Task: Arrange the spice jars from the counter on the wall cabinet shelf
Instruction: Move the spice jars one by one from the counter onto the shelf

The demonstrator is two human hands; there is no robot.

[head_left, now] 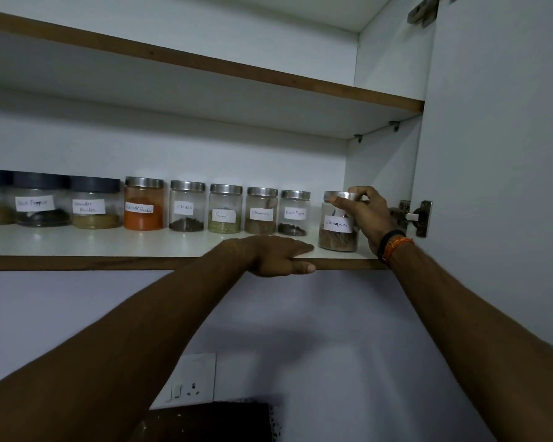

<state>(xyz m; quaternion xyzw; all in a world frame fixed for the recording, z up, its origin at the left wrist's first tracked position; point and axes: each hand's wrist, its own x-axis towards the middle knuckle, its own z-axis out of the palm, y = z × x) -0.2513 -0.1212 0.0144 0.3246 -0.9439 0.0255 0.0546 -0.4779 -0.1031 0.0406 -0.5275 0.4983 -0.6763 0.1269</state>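
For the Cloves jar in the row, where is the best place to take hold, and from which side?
Probably by the steel lid, from the open front of the shelf. The Cloves jar stands upright with the red chilli powder jar and Fennel jar close on either side, so the lid and front face are easiest to reach.

Dim, bluish, soft picture; wide-angle bowing at edges; faint sheen on white laminate shelf (77, 244); arm shadows on the grey wall (300, 314).

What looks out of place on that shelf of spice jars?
Only the cinnamon jar that the right hand grips by its lid: it stands forward of the row, near the shelf edge. Nothing looks spilled or damaged.
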